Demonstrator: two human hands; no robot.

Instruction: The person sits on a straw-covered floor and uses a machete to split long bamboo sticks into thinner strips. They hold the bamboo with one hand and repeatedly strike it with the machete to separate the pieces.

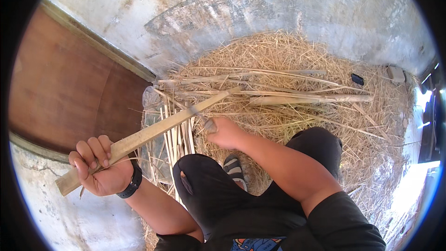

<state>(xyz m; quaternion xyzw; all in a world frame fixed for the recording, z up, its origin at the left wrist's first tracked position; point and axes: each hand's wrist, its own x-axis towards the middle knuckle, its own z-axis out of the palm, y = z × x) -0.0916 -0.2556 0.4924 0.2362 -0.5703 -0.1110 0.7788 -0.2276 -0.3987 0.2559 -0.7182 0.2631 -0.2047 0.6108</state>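
Note:
My left hand [104, 165] is closed round the near end of a long, pale bamboo slat [158, 128]. The slat slants up and away to the right, its far end over the straw. A thin sliver hangs loose by my left palm. My right hand [225, 133] is a fist just below the slat's far half, apart from it. A greyish, blunt end shows at that fist's left side; the rest of what it grips is hidden. Split bamboo strips [175, 137] lie below the slat. Beyond my right hand, longer bamboo pieces [311, 99] lie across the straw.
Dry straw [278, 56] covers the floor up to a stained wall [260, 9]. A brown door panel [69, 83] stands at the left. Near the right wall lie a small black object [357, 79] and a pale block [396, 74]. My sandalled foot [234, 169] rests between my knees.

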